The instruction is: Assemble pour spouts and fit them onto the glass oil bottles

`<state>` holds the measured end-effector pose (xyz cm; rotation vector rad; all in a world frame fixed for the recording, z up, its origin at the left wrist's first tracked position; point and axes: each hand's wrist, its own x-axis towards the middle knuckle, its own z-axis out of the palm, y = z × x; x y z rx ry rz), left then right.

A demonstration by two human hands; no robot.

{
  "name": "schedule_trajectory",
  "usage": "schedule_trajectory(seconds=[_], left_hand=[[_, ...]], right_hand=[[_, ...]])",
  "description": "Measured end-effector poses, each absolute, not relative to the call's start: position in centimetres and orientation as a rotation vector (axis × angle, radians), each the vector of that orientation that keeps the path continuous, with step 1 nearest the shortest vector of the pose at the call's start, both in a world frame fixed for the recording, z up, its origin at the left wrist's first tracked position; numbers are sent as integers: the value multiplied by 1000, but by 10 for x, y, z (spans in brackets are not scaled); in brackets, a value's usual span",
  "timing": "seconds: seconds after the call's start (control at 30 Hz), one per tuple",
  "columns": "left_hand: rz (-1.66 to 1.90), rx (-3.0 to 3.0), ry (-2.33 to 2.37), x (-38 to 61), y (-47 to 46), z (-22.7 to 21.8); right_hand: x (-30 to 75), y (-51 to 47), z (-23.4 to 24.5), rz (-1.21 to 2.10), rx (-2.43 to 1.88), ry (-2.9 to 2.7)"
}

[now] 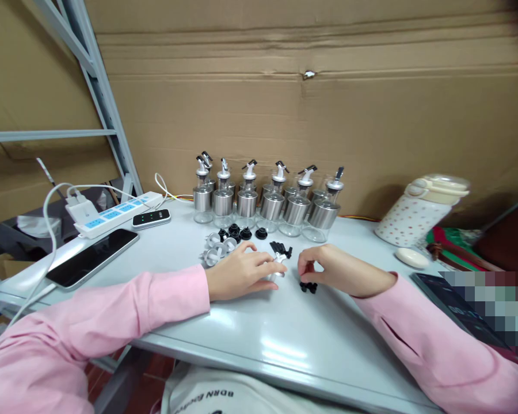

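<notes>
Nearest, the table (293,328) stretches out in front of the bottles (246,204). On it, well toward the person from the bottles' right end, a few black bits (312,287) lie in a small cluster. The right hand (328,263) bends down over them, thumb and fingers drawn together at the tips; whether they grip a bit cannot be told. In front of the bottles' middle, the left hand (242,271) lies low, its thumb and fingers around a white spout (280,267). Left of the bottles lies a phone (92,259). Closer to the bottles' middle sit black levers (280,248), and toward their left half, a group of white caps (216,253). Black stoppers (261,233) stand just before the bottles. A flask (418,213) leans well to their right. The front bottles wear white spouts with black levers; cardboard (285,121) rises behind them all.
</notes>
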<state>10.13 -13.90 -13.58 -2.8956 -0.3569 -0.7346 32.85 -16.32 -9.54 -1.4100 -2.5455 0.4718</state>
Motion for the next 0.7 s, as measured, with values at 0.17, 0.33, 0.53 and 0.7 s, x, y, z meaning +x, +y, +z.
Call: schedule_trajectory(seconds=[0.17,0.33,0.53,0.7], left_hand=[[-720,-2925,-401,101,-139,-138],[-707,-2939,-407,101,-139,-137],[-668,-2951,-443,101,-139,-138],[-676,-2961,-467,101,-139,-137]], right_hand=[[333,-163,-90,299,-1406,-2516],[331,-160,-99,453,-1425,-2560],[329,-158,-106,289,-1354,-2545],[330,-161,-99,310,-1400,-2555]])
